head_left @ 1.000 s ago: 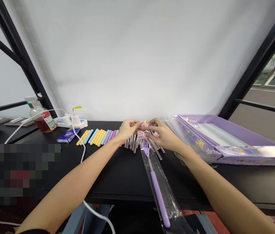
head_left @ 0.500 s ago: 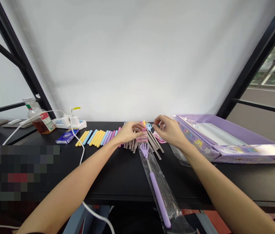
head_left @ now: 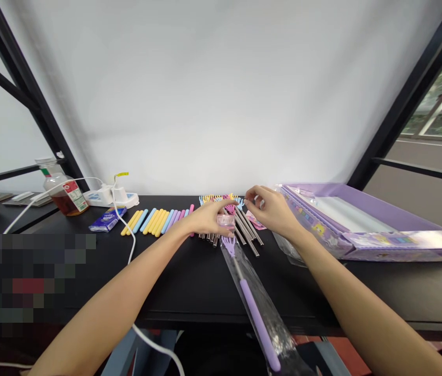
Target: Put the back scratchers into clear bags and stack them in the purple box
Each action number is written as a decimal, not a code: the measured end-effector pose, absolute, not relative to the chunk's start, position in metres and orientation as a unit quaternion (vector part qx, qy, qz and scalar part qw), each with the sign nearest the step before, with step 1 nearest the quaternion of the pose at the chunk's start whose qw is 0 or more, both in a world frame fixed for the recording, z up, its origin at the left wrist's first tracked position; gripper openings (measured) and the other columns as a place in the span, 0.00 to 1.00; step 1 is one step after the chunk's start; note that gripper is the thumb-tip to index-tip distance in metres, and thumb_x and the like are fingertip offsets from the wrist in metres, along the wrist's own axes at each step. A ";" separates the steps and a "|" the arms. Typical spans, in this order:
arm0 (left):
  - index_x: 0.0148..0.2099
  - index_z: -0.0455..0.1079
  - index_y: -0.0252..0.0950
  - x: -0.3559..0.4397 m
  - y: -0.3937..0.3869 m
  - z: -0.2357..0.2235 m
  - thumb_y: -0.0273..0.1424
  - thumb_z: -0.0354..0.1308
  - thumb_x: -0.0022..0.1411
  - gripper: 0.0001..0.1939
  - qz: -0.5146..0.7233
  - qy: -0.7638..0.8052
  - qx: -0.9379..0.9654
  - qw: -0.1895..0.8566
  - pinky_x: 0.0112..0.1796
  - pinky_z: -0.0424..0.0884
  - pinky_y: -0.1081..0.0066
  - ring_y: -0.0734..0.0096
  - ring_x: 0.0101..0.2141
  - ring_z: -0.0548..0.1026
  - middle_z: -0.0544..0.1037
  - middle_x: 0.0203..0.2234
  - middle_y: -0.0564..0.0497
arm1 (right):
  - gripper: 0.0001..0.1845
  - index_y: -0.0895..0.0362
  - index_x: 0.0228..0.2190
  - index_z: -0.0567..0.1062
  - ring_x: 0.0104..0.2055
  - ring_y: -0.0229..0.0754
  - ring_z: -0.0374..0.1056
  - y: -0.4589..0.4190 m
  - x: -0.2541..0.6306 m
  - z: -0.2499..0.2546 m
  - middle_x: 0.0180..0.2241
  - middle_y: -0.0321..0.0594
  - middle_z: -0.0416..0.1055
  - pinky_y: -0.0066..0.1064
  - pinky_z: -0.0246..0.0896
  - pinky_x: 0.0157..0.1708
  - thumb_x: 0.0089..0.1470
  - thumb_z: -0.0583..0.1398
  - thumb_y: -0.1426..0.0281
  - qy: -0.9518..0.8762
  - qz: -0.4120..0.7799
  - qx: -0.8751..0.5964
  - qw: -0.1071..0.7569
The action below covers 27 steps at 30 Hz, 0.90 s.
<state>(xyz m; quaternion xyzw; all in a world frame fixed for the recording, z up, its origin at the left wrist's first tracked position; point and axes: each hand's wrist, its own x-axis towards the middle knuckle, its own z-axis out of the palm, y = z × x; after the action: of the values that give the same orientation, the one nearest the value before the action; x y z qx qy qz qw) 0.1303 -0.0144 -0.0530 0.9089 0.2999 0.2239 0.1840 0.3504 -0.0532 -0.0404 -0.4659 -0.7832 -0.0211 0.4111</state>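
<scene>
A purple back scratcher in a clear plastic sleeve (head_left: 254,305) lies on the black table (head_left: 189,277), its handle hanging over the front edge. My left hand (head_left: 207,220) pinches the sleeve's pink header card (head_left: 225,221) at the far end. My right hand (head_left: 270,210) hovers just right of it, fingers curled with the fingertips together, above a bundle of metal rods (head_left: 246,230); whether it holds anything is not clear. Beyond the hands lie several small coloured scratcher heads (head_left: 221,199). A small pink card (head_left: 255,221) rests under the right hand.
A row of yellow, blue and purple handles (head_left: 158,220) lies left of the hands. Further left are a tissue pack (head_left: 107,219), a white power strip (head_left: 109,196) with cable, and a bottle (head_left: 64,194). An open purple box (head_left: 362,222) fills the right side.
My hands have drawn apart: the right hand moved right and let go of the header card, the left hand slid nearer along the sleeve's top. The sleeve shifted slightly.
</scene>
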 end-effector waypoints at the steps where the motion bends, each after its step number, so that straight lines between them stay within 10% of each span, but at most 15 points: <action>1: 0.66 0.61 0.39 0.131 -0.015 -0.052 0.39 0.71 0.47 0.45 0.229 0.295 0.909 0.182 0.37 0.66 0.67 0.63 0.33 0.72 0.73 0.32 0.52 | 0.04 0.55 0.34 0.72 0.25 0.36 0.63 -0.053 0.350 -0.040 0.32 0.38 0.72 0.31 0.58 0.30 0.55 0.57 0.71 -0.783 -0.021 -0.465 0.412; 10: 0.65 0.62 0.46 0.134 -0.021 -0.047 0.32 0.70 0.48 0.42 0.268 0.259 0.909 0.186 0.56 0.62 0.53 0.52 0.56 0.65 0.69 0.54 0.44 | 0.06 0.56 0.36 0.73 0.26 0.37 0.65 -0.053 0.351 -0.041 0.32 0.39 0.73 0.31 0.59 0.31 0.56 0.57 0.69 -0.786 -0.013 -0.465 0.406; 18: 0.67 0.55 0.49 0.125 -0.026 -0.028 0.35 0.71 0.49 0.45 0.369 0.296 0.820 0.322 0.35 0.73 0.67 0.74 0.31 0.72 0.69 0.48 0.48 | 0.10 0.56 0.36 0.72 0.25 0.37 0.68 -0.059 0.347 -0.033 0.27 0.38 0.74 0.29 0.60 0.28 0.57 0.59 0.63 -0.709 0.133 -0.522 0.456; 27: 0.62 0.62 0.49 0.118 -0.015 -0.030 0.30 0.71 0.50 0.39 0.546 0.303 0.728 0.283 0.30 0.71 0.73 0.80 0.28 0.72 0.70 0.46 0.51 | 0.24 0.57 0.23 0.72 0.19 0.32 0.47 -0.067 0.343 -0.034 0.17 0.29 0.57 0.30 0.41 0.20 0.53 0.62 0.49 -0.803 0.307 -0.456 0.229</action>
<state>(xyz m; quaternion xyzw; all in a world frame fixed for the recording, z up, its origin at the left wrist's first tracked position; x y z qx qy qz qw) 0.1182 -0.0146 -0.0305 0.7276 0.3033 0.5465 0.2827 0.3430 -0.0667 -0.0335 -0.4563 -0.8031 0.3069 0.2292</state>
